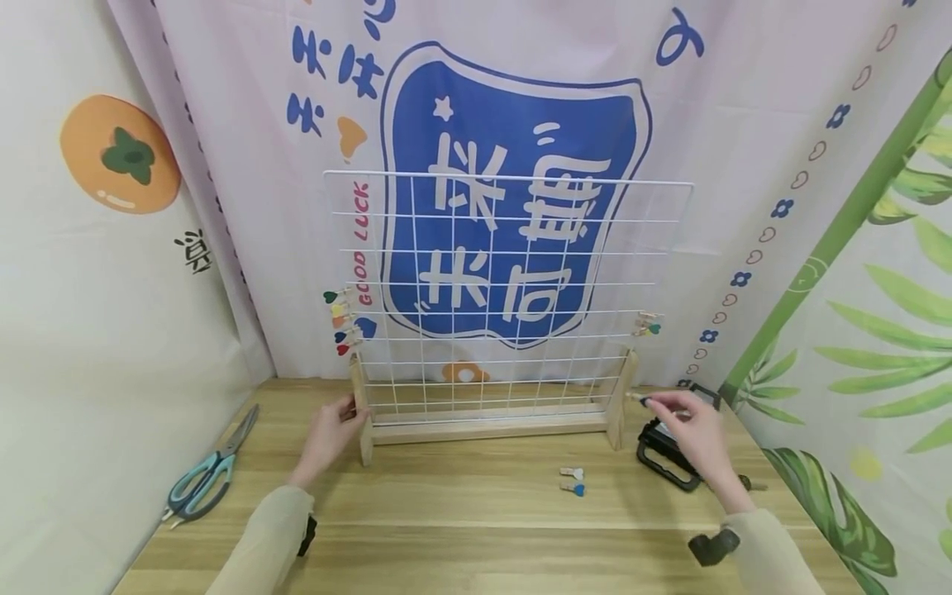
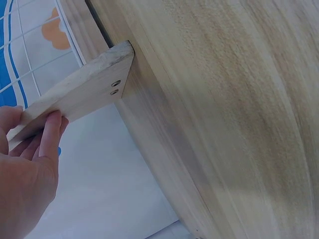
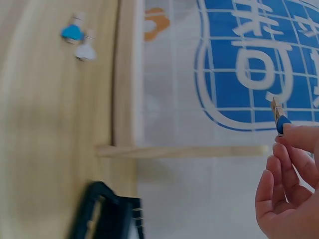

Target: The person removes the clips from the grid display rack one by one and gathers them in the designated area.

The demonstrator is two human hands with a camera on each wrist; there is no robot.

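Observation:
A white wire grid panel [image 1: 513, 289] stands in a wooden stand [image 1: 491, 430] in the middle of the table. My left hand [image 1: 344, 416] grips the stand's left wooden foot [image 2: 79, 92], thumb on one side and fingers [image 2: 50, 134] on the other. My right hand [image 1: 662, 405] is beside the stand's right post [image 1: 621, 397] and pinches a small wooden clip with a blue head [image 3: 279, 118] between thumb and fingertips [image 3: 294, 137]. Several coloured clips [image 1: 342, 322] hang on the grid's left edge, and more clips [image 1: 647, 324] on its right edge.
Two loose clips [image 1: 573, 482], one white and one blue, lie on the wooden table [image 1: 461, 529] in front of the stand. Scissors [image 1: 208, 479] lie at the left edge. A black holder [image 1: 665, 454] sits at the right under my hand. Printed cloth hangs behind.

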